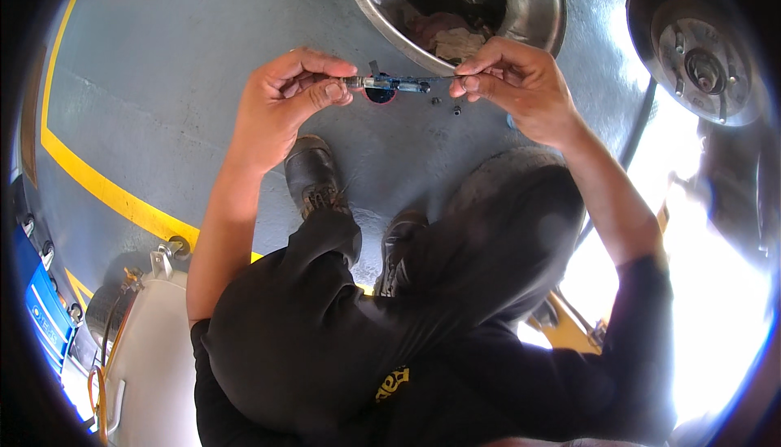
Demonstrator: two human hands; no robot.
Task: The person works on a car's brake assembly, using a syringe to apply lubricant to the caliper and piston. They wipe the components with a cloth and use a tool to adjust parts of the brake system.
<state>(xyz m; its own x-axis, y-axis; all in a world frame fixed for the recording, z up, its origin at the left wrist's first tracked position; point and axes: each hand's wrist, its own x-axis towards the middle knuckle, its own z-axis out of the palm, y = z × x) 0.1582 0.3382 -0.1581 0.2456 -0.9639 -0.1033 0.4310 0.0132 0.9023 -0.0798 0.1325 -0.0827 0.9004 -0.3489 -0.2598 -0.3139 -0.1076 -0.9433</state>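
Between the fingertips of my left hand (294, 89) is a slim metal cylinder (382, 83), ridged near the fingers and shiny with a bluish tint further right. My right hand (517, 85) pinches a thin dark rod (446, 78), whose left tip meets or overlaps the cylinder's right end; I cannot tell whether it goes inside. Below the cylinder in the picture, a small round dark object with a red rim (380, 98) is partly covered by it. Two small dark pieces (457, 111) lie on the floor near my right hand.
A large round metal basin (370, 14) with cloths stands ahead. At far right is a wheel hub with a brake disc (691, 56). A yellow line (114, 195) crosses the grey floor (179, 81). Left of me are a pale tank (154, 357) and a blue case (49, 309).
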